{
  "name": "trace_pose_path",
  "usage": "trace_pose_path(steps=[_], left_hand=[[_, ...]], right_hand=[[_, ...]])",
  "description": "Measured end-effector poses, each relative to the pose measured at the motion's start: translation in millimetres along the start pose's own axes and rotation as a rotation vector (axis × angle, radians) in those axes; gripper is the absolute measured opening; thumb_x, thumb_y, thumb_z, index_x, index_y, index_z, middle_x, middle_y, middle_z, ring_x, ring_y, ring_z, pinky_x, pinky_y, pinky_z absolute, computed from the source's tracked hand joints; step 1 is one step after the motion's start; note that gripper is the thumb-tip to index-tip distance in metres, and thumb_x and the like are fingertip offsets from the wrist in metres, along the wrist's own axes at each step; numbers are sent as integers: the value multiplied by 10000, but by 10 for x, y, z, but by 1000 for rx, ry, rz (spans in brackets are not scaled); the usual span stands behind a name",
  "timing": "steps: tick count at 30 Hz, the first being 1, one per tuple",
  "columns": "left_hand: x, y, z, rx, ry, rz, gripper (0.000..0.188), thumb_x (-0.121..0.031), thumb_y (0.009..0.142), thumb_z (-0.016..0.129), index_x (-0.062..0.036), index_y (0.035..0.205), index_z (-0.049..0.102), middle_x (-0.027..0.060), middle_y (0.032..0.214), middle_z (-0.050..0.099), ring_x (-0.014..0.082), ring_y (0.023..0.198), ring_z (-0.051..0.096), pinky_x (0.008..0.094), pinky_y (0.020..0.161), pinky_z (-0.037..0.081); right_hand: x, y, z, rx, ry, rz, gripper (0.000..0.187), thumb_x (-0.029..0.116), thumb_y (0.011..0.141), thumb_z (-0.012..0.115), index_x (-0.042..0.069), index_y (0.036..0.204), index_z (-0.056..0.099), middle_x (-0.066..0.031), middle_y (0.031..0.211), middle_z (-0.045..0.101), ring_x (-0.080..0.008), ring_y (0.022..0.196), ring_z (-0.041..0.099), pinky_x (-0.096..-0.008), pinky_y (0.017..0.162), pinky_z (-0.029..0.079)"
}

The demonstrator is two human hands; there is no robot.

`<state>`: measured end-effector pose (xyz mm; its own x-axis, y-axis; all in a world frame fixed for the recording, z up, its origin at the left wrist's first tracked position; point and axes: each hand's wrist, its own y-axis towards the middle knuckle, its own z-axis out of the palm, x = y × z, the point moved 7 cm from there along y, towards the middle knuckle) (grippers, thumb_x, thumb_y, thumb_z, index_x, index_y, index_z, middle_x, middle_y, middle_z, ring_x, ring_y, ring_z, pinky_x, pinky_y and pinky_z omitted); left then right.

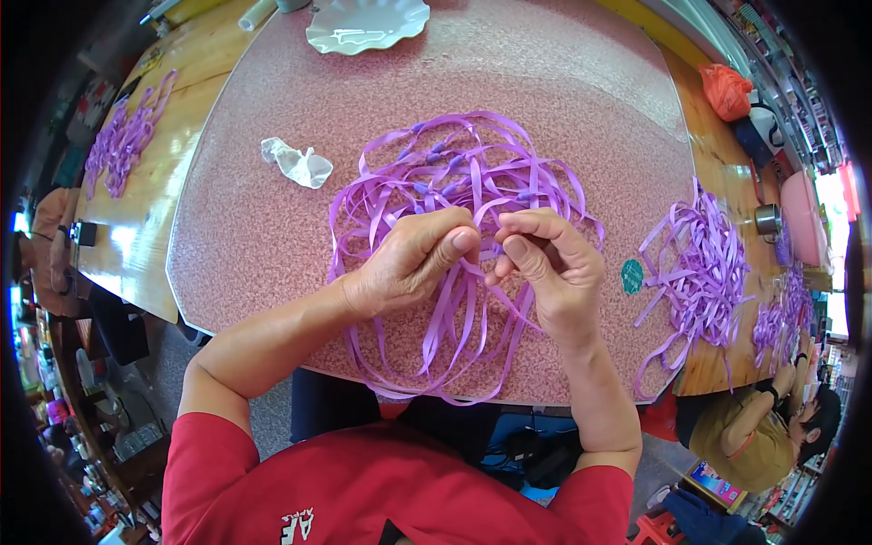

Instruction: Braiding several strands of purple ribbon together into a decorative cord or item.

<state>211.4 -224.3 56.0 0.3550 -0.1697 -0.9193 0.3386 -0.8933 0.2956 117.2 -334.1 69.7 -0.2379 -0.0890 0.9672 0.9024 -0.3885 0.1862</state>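
Purple ribbon heap [472,182] lies mid-tabletop [254,245], under both hands; second purple heap [704,272] off at 3 o'clock. Left hand [409,263], at the first heap's 9 o'clock: thumb closed against curled fingers, apparently gripping a strand [480,271]; right hand [559,272], toward 3 o'clock, thumb and fingertips bent close together, cannot tell whether on ribbon. Looks like fingertip work on a single strand; next move probably calls for a steady left hold and fine right pinch.
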Motion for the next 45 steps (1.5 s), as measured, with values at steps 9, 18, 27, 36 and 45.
trace_pose_path(steps=[9, 18, 27, 36, 45], left_hand=[[-16, 23, 75, 39, -105, -6, 364, -319, 1032, 400, 11, 958, 537, 75, 776, 535, 160, 695, 510, 302, 647, 432], [-50, 40, 22, 75, 14, 132, 365, -304, 1023, 433, 1, 856, 545, 73, 724, 501, 167, 659, 479, 316, 608, 407], [-20, -50, 54, 125, -248, -137, 370, -345, 1026, 365, -27, 941, 534, 14, 776, 478, 108, 716, 430, 275, 642, 369], [43, -55, 64, 157, -266, -199, 338, -318, 998, 398, -13, 1020, 543, -10, 775, 444, 87, 699, 391, 266, 620, 346], [-22, -34, 67, 139, -193, -96, 315, -304, 1011, 438, -12, 959, 544, 2, 746, 448, 94, 668, 419, 267, 592, 365]], right_hand=[[-44, -20, 23, 68, 102, 32, 217, -68, 873, 624, -21, 1084, 619, -78, 1085, 594, -132, 900, 625, -253, 747, 545], [-26, -8, 9, 38, -195, -2, 167, -27, 837, 695, -1, 1001, 674, -46, 979, 624, -91, 828, 595, -209, 702, 481], [48, -32, -18, -32, -265, -27, 169, -30, 840, 691, -10, 1007, 672, -34, 888, 611, -67, 754, 553, -186, 643, 424], [128, -48, 26, -19, -351, -124, 184, -58, 823, 692, -7, 998, 664, -37, 910, 609, -78, 770, 548, -188, 671, 428], [118, -63, 51, 47, -370, -164, 196, -62, 817, 694, -5, 1002, 663, -69, 956, 624, -121, 852, 587, -218, 727, 471]])
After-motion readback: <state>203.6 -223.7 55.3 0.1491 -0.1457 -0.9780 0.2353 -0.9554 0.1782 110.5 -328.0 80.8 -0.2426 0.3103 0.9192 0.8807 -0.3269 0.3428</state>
